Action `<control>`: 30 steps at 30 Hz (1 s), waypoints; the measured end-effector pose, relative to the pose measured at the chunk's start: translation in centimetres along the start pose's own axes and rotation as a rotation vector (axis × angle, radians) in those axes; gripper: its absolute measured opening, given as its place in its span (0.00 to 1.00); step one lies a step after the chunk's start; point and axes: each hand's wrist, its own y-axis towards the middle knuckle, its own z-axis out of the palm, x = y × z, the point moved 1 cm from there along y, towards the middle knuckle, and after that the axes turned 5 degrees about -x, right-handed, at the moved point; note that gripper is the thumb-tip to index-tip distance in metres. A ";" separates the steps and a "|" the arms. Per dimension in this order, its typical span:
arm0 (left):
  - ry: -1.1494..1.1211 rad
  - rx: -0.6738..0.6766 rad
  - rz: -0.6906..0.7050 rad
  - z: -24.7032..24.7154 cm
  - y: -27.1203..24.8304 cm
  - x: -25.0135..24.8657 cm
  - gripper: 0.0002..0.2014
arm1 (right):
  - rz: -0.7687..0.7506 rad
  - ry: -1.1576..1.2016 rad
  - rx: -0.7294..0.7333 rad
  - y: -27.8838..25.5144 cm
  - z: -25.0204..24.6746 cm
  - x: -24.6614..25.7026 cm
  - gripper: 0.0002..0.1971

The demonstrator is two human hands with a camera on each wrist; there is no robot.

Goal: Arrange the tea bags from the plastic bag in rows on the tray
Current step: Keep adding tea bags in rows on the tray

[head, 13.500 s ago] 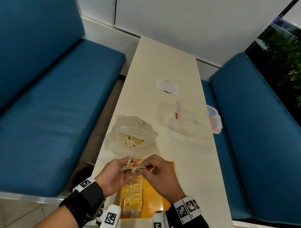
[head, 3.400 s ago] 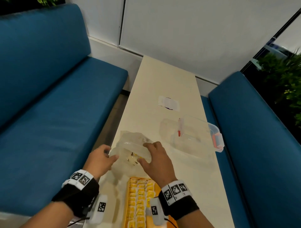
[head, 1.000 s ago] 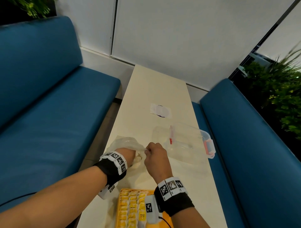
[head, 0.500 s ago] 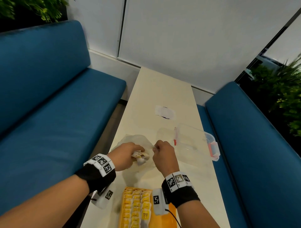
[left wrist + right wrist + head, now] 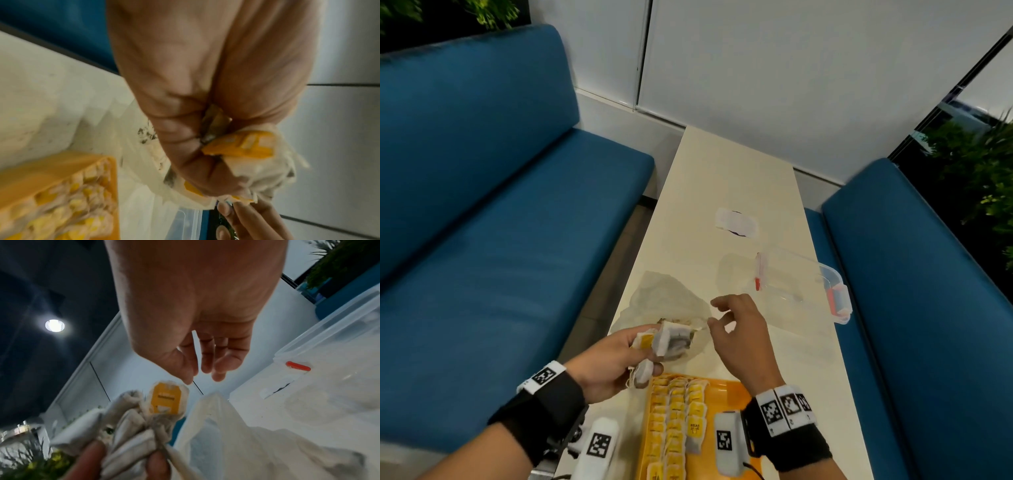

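Note:
My left hand (image 5: 650,349) grips a crumpled bunch of tea bags (image 5: 671,339) with yellow tags, held just above the table between the plastic bag and the tray. The wrist view shows the bunch (image 5: 246,146) squeezed in my curled fingers. My right hand (image 5: 722,318) hovers right beside it with relaxed, spread fingers holding nothing; its thumb tip is near a yellow tag (image 5: 165,399). The clear plastic bag (image 5: 667,301) lies flattened and crumpled behind the hands. The orange tray (image 5: 729,387) at the near edge holds rows of tea bags (image 5: 674,411) on its left part.
A clear lidded container with red latches (image 5: 801,291) stands to the right of the bag. A white sticker (image 5: 736,224) lies farther along the narrow cream table (image 5: 722,171). Blue benches flank it on the left (image 5: 500,240) and right (image 5: 911,308).
My left hand has drawn the bunch of tea bags out of the bag and toward the tray. My right hand has let go of the bag's edge and opened.

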 end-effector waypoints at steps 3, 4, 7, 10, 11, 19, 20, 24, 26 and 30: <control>-0.134 0.102 -0.032 0.4 -1.0 1.1 0.21 | 0.137 0.234 0.033 -2.9 -0.9 0.0 0.14; -0.164 0.134 -0.047 0.5 -1.2 1.4 0.20 | 0.212 0.328 0.086 -3.8 -0.9 -0.1 0.16; -0.226 0.216 -0.090 0.8 -1.8 2.5 0.15 | 0.356 0.528 0.290 -5.8 -0.6 -0.9 0.20; -0.307 0.246 -0.149 0.9 -2.1 3.8 0.15 | 0.338 0.639 0.458 -7.0 -0.1 -1.4 0.22; -0.316 0.240 -0.159 1.0 -2.1 4.2 0.16 | 0.332 0.672 0.488 -7.4 0.0 -1.4 0.22; -0.412 0.135 -0.189 0.7 -1.8 6.6 0.31 | 0.416 0.578 0.393 -8.8 1.2 -1.6 0.14; -0.418 0.129 -0.190 0.6 -1.9 6.8 0.32 | 0.429 0.567 0.388 -8.9 1.3 -1.7 0.14; -0.431 0.092 -0.182 0.4 -2.1 7.3 0.31 | 0.511 0.542 0.323 -9.3 2.0 -2.3 0.14; -0.434 0.074 -0.173 0.3 -2.2 7.3 0.30 | 0.538 0.527 0.299 -9.5 2.1 -2.6 0.13; -0.413 0.045 -0.158 -0.3 -2.4 7.3 0.32 | 0.522 0.452 0.303 -9.5 1.8 -3.4 0.12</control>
